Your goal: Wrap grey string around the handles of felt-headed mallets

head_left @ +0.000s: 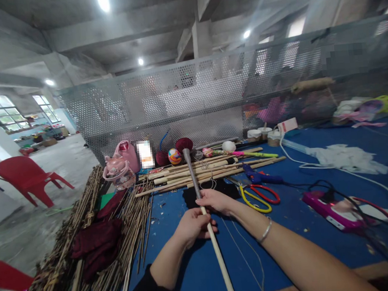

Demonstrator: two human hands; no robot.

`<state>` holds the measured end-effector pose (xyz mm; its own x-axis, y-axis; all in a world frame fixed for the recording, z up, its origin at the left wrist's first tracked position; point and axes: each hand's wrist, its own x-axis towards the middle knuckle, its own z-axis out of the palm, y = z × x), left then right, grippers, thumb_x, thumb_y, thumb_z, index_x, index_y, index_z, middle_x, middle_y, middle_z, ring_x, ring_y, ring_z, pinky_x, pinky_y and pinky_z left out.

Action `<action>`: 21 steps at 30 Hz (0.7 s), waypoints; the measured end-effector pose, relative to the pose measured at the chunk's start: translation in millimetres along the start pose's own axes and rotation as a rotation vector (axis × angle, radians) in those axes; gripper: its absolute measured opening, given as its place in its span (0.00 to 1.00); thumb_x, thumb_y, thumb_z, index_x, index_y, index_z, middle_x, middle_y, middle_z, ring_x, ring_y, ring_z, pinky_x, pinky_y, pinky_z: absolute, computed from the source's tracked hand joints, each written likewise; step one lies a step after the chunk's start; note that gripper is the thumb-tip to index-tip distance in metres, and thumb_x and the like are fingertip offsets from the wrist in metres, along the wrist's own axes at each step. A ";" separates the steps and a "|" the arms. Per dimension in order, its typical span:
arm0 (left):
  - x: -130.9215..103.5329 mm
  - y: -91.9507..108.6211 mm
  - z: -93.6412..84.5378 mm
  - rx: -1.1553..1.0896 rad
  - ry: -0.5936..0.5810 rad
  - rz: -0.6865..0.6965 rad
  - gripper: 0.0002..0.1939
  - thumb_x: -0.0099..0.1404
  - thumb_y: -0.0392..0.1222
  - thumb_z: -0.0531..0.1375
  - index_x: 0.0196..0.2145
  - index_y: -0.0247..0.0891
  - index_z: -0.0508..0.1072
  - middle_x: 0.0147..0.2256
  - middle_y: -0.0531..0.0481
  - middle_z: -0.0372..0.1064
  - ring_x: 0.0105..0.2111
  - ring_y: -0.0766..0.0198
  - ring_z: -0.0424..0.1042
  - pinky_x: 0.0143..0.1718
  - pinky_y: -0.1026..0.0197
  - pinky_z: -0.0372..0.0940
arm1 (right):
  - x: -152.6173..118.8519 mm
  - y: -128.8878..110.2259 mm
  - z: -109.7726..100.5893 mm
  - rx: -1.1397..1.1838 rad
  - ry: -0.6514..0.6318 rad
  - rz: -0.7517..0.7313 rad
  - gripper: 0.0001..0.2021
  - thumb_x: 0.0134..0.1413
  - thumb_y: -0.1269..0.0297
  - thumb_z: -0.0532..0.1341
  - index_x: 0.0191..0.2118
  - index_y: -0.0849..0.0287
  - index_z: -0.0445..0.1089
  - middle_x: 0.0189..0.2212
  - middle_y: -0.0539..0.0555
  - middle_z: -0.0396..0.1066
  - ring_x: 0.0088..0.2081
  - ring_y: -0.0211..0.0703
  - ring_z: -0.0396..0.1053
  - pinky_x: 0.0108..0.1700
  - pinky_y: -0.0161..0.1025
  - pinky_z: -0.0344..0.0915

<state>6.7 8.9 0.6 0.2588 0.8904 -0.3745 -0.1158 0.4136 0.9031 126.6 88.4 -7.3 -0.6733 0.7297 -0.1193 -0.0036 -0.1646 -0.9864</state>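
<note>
A long pale wooden stick (218, 254) runs from the table's near edge up to a round dark red head (184, 144). Its upper part is wrapped in grey cord (193, 172). My left hand (193, 227) is closed around the bare wood. Just above it, my right hand (214, 201) pinches the stick at the lower end of the wrapping. A thin loose string (245, 245) hangs below my right hand onto the blue table. Beyond the hands, a piece of black cloth (230, 193) lies flat on the table.
Scissors with yellow and red handles (266, 194) and a blue glue gun (263, 175) lie to the right. Farther right is a magenta power strip (332, 212) with cables. Bundled thin sticks (133, 232) and dark red cloth (97, 244) cover the left. A perforated metal screen (163, 103) stands behind.
</note>
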 end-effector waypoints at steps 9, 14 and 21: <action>-4.2 7.4 -1.1 -0.049 -0.001 0.066 0.17 0.47 0.47 0.64 0.31 0.33 0.67 0.26 0.49 0.69 0.23 0.68 0.70 0.24 0.66 0.63 | -9.9 -14.2 -7.6 0.113 -0.102 0.060 0.16 0.42 0.58 0.63 0.33 0.61 0.59 0.13 0.40 0.55 0.11 0.24 0.45 0.13 0.26 0.36; -4.3 7.0 -5.3 -0.048 -0.141 -0.055 0.18 0.48 0.45 0.63 0.35 0.33 0.66 0.29 0.45 0.70 0.27 0.64 0.72 0.25 0.65 0.63 | -10.5 -11.9 -6.7 0.012 -0.092 0.112 0.13 0.42 0.59 0.61 0.29 0.61 0.58 0.13 0.44 0.61 0.11 0.26 0.49 0.12 0.26 0.36; -4.1 4.2 4.1 0.177 0.187 0.168 0.16 0.45 0.46 0.65 0.23 0.34 0.63 0.17 0.54 0.63 0.17 0.68 0.66 0.17 0.68 0.58 | -7.8 -11.6 -1.0 -0.001 -0.031 0.007 0.15 0.41 0.57 0.62 0.28 0.60 0.57 0.12 0.39 0.51 0.11 0.24 0.41 0.12 0.27 0.36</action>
<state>9.0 6.1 6.8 0.0671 0.9698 -0.2343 0.0310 0.2327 0.9720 132.7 85.3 5.0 -0.6962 0.7073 -0.1227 0.0023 -0.1687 -0.9857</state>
